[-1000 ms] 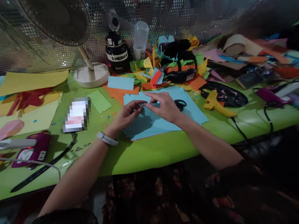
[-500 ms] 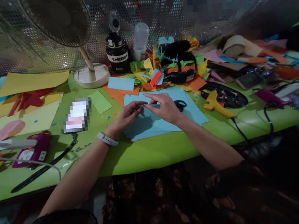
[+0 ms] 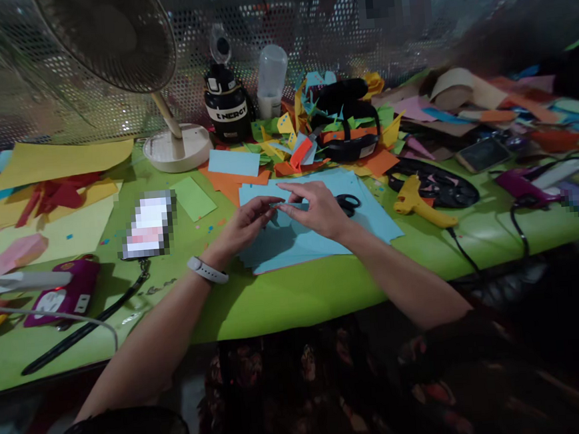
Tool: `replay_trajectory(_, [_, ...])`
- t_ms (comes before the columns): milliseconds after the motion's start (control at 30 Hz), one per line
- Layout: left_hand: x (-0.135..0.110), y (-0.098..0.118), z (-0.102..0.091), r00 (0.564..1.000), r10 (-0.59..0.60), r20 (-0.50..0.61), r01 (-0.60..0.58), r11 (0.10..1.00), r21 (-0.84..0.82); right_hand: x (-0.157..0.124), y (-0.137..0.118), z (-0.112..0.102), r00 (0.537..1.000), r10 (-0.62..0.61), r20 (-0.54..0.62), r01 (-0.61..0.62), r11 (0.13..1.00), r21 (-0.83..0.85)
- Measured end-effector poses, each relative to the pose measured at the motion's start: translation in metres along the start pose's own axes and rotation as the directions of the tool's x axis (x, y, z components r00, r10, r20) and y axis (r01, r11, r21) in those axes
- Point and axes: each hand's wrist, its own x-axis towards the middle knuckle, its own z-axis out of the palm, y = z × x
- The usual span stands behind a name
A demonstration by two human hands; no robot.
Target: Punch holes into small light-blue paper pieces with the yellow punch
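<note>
My left hand (image 3: pixel 250 223) and my right hand (image 3: pixel 319 209) meet fingertip to fingertip above a stack of light blue paper sheets (image 3: pixel 370 220). Both are closed in a pinch. Whatever lies between the fingertips is too small and dark to name. A pale wristband (image 3: pixel 207 270) circles my left wrist. Black-handled scissors (image 3: pixel 349 203) rest on the blue paper just beyond my right hand, which partly hides them.
A yellow glue gun (image 3: pixel 421 205) lies to the right, its cord over the table edge. Behind stand a fan (image 3: pixel 178 149), a black bottle (image 3: pixel 228 111) and a heap of paper scraps (image 3: pixel 284 147). At left are a phone (image 3: pixel 148 223) and a purple power strip (image 3: pixel 64 288).
The fingers have shifted very slightly at the pinch. Both arms and the things on the table stay where they were.
</note>
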Motion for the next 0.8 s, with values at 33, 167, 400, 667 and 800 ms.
replay_trajectory(33, [0.0,0.0,0.0,1.0,0.004,0.003,-0.004,1.0,-0.001,0.0,0.0,0.0,1.0,0.0,0.0,0.0,1.0,0.005])
replay_trajectory(167, [0.0,-0.002,-0.001,1.0,0.01,0.002,-0.01,1.0,0.005,0.0,-0.001,-0.001,1.0,0.012,0.005,-0.012,0.999,0.034])
replay_trajectory(400, [-0.002,0.006,-0.002,1.0,-0.02,-0.011,0.02,1.0,0.009,0.0,-0.002,-0.004,1.0,0.001,0.009,-0.002,0.997,0.077])
replay_trajectory(667, [-0.001,0.003,0.002,0.995,-0.054,-0.084,0.06,0.996,0.068,-0.002,-0.003,0.0,0.999,-0.049,0.014,0.048,0.998,0.042])
replay_trajectory(800, [0.0,-0.007,0.001,0.994,-0.051,-0.099,0.055,0.998,0.039,-0.003,-0.003,0.001,0.996,-0.083,0.032,0.081,0.995,0.065])
